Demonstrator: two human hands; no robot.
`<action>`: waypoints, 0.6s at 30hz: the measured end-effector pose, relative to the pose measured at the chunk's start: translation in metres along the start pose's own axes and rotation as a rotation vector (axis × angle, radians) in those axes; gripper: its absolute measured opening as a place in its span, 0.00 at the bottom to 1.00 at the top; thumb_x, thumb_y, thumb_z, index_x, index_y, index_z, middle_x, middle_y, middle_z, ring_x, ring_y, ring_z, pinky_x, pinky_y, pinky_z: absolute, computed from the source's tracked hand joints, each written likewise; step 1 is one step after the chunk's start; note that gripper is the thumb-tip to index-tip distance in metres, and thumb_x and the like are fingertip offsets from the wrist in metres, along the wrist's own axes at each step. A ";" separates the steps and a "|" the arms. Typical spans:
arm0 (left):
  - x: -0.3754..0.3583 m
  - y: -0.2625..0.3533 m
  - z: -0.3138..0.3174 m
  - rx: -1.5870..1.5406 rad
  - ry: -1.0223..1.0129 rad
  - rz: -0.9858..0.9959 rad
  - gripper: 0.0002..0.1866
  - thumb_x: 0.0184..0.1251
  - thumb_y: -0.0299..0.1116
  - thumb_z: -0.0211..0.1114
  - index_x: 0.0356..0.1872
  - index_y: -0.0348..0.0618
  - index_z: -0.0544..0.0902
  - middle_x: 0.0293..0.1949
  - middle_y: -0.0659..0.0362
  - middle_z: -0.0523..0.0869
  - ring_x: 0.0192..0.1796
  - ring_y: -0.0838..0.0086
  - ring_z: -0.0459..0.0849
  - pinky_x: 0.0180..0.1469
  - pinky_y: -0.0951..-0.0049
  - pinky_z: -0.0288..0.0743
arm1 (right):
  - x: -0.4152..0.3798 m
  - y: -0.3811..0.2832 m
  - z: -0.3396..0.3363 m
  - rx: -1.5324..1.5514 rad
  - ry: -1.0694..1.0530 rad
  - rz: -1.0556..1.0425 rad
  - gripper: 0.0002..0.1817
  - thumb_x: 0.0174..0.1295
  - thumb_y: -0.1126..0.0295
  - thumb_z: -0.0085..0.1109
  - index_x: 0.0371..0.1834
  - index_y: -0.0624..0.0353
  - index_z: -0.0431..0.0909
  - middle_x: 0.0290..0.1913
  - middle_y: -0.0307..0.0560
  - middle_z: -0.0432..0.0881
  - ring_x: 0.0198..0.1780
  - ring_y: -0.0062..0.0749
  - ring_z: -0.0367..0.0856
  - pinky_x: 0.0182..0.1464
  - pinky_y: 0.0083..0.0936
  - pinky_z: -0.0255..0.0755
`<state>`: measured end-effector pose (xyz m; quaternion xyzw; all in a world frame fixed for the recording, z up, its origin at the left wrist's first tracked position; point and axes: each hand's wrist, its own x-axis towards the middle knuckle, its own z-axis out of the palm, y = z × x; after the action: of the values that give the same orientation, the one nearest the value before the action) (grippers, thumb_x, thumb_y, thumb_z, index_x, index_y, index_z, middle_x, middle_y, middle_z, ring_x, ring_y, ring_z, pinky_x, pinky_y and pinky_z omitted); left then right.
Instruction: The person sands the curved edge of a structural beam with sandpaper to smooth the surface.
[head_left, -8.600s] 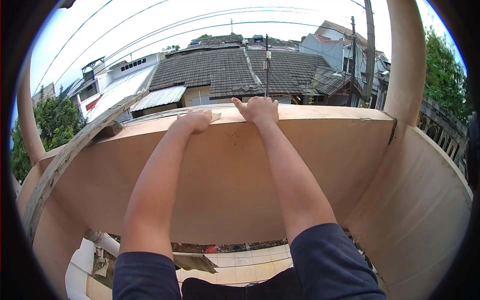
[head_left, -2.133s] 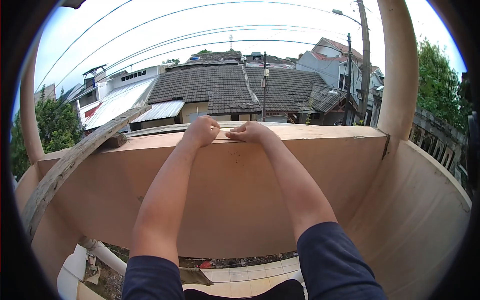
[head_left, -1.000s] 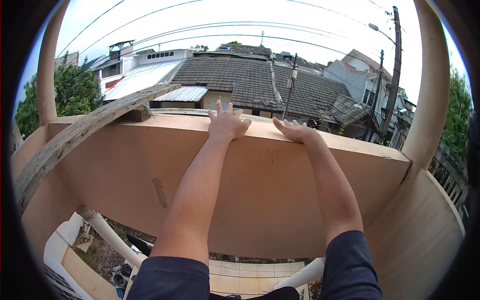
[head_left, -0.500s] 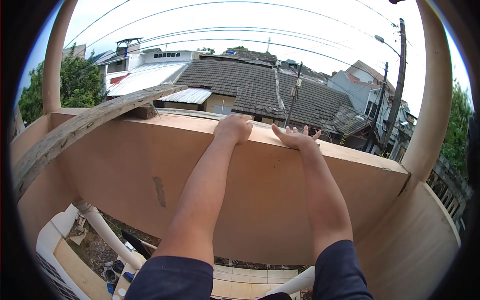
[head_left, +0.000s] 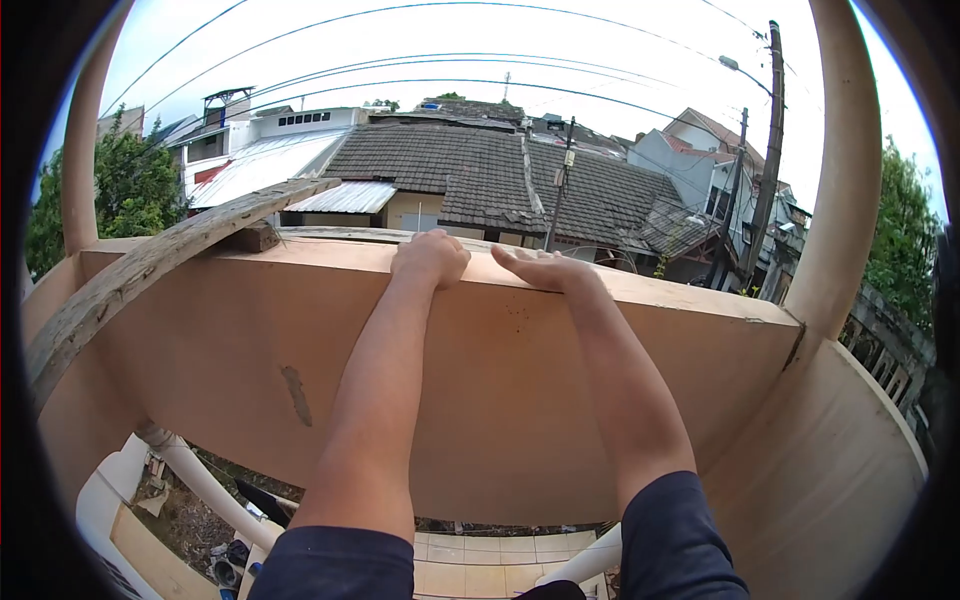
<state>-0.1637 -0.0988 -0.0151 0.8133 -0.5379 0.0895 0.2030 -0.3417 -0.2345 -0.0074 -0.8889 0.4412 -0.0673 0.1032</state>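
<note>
Parapet (head_left: 510,400): straight ahead, fills mid-view; both hands are at its top ledge (head_left: 680,297). Far side is hidden, so anything nudged outward could go over unseen.
Tiled floor (head_left: 465,555): well below, visible past the parapet's lower edge. Anything loose let go on the near side could drop that far.
Plank (head_left: 180,245): slants across the parapet's left end, well apart from the hands. No fixing visible; if loose, a wide swing of the left arm (head_left: 375,410) could shift it.
Right hand (head_left: 540,268): open, fingers extended, nothing seen in grasp, looks laid along the ledge. No hook on the edge, so a hard push could make it skid.
Left hand (head_left: 432,258): curled nearly to a fist, just beside the right one. Palm side hidden, can't tell if it holds anything. Dragging it could scrape knuckles.
Wood block (head_left: 256,238): on the ledge by the plank's underside. Could slide if the plank moves.
Bare patch (head_left: 297,395): near face, left of the arms. Rubbing might flake more off.
Crack (head_left: 795,345): right corner joint, depth unclear. If structural, leaning hard is a bad idea.
</note>
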 end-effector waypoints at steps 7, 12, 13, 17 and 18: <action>-0.014 0.001 -0.013 -0.082 0.007 -0.047 0.25 0.80 0.55 0.57 0.70 0.65 0.88 0.78 0.60 0.80 0.77 0.60 0.79 0.79 0.54 0.73 | -0.017 0.006 -0.014 0.042 -0.121 -0.228 0.62 0.67 0.11 0.21 0.94 0.44 0.46 0.94 0.47 0.46 0.94 0.50 0.36 0.92 0.54 0.33; -0.006 0.001 -0.010 -0.086 -0.016 -0.030 0.23 0.79 0.54 0.59 0.67 0.65 0.90 0.71 0.58 0.87 0.74 0.60 0.83 0.77 0.53 0.75 | -0.013 -0.009 -0.002 -0.041 0.018 0.100 0.69 0.62 0.08 0.28 0.94 0.53 0.45 0.94 0.52 0.43 0.94 0.49 0.36 0.92 0.52 0.39; -0.005 0.001 -0.010 -0.094 -0.040 -0.028 0.23 0.79 0.54 0.59 0.67 0.65 0.90 0.70 0.58 0.88 0.73 0.60 0.84 0.76 0.53 0.76 | -0.011 -0.008 0.005 -0.006 0.031 0.014 0.72 0.60 0.07 0.31 0.93 0.56 0.45 0.94 0.55 0.42 0.94 0.49 0.36 0.92 0.53 0.39; -0.008 -0.001 -0.009 -0.115 0.015 -0.025 0.23 0.78 0.53 0.61 0.68 0.63 0.89 0.68 0.58 0.89 0.72 0.60 0.85 0.76 0.53 0.77 | -0.021 0.001 0.003 0.081 -0.024 -0.307 0.72 0.61 0.08 0.33 0.92 0.60 0.49 0.93 0.57 0.45 0.94 0.49 0.41 0.92 0.47 0.40; -0.008 -0.002 -0.007 -0.107 0.012 -0.036 0.23 0.78 0.53 0.61 0.68 0.63 0.89 0.68 0.58 0.89 0.72 0.60 0.85 0.76 0.53 0.77 | -0.011 0.018 0.004 0.216 -0.004 -0.342 0.66 0.67 0.12 0.34 0.91 0.59 0.54 0.92 0.57 0.53 0.92 0.49 0.47 0.91 0.45 0.46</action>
<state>-0.1648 -0.0880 -0.0120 0.8103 -0.5260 0.0616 0.2511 -0.3610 -0.2357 -0.0155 -0.9347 0.2740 -0.1289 0.1862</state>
